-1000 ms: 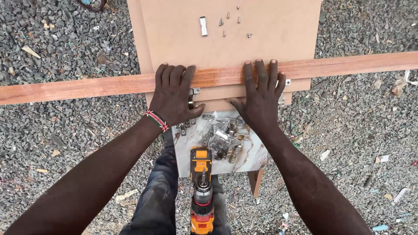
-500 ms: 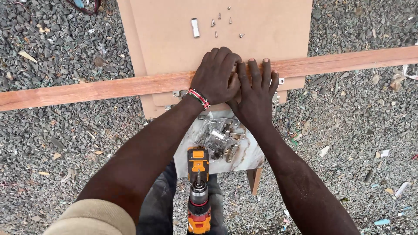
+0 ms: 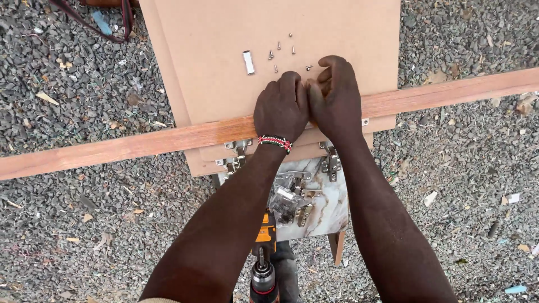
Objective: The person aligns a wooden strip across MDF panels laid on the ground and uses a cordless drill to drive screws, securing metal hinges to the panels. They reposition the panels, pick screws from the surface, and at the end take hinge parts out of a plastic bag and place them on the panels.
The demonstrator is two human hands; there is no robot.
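Note:
My left hand (image 3: 281,106) and my right hand (image 3: 336,98) lie side by side, fingers curled, on a light brown board (image 3: 213,62), over a long reddish wooden strip (image 3: 140,145) that crosses it. Their fingertips are just below several small screws (image 3: 278,53) and a small metal piece (image 3: 248,62) lying on the board. What, if anything, the fingers pinch is hidden. My left wrist wears a beaded bracelet (image 3: 275,142). Metal hinges (image 3: 238,154) are fixed at the board's near edge.
A marble-patterned slab (image 3: 323,210) below the board carries a bag of loose hinges (image 3: 289,199). An orange cordless drill (image 3: 264,264) rests between my arms near the bottom edge. Grey gravel (image 3: 84,224) with wood chips surrounds everything. A strap (image 3: 112,31) lies at the top left.
Both hands left the wooden strip, where they lay flat and apart, and moved together and further up onto the board toward the screws, fingers now curled.

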